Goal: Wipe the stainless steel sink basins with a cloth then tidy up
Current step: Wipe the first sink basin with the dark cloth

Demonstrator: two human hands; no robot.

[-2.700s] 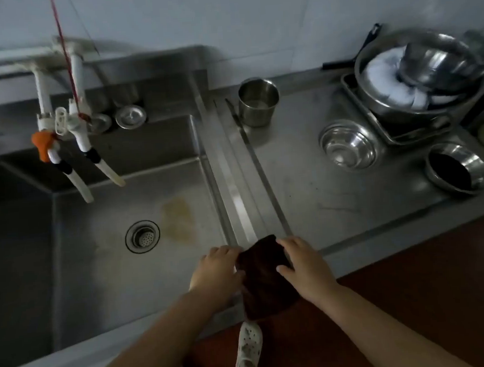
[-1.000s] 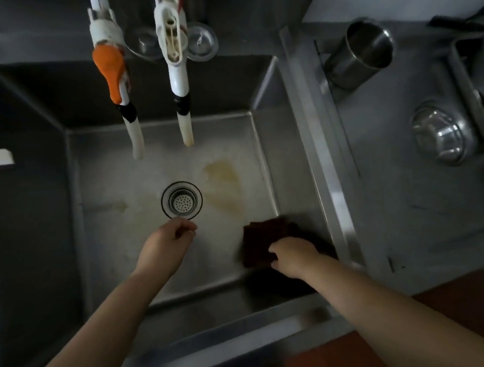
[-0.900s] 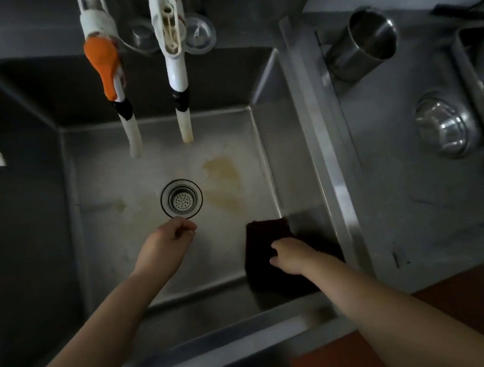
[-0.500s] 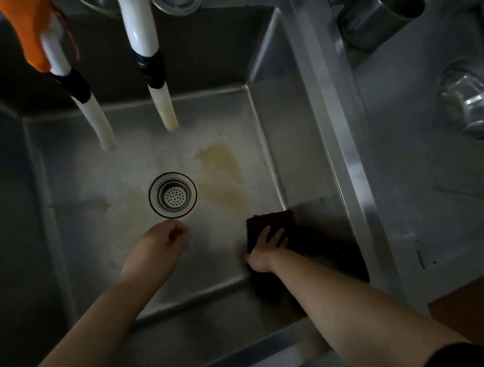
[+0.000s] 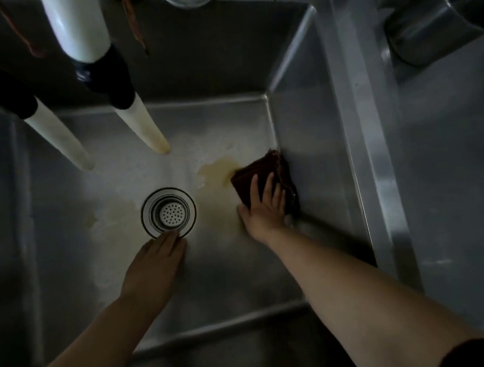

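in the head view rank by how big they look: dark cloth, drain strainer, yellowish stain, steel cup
1. steel cup, though it is cut off by the frame edge and nearer the camera
2. dark cloth and drain strainer, about alike
3. yellowish stain

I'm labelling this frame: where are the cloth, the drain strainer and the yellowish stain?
cloth (image 5: 258, 169), head view, bare upper part above the fingers
drain strainer (image 5: 170, 213), head view, perforated centre
yellowish stain (image 5: 217, 169), head view, its middle

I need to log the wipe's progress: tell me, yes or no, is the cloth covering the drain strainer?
No: the dark cloth lies against the basin's right wall, apart from the drain strainer.
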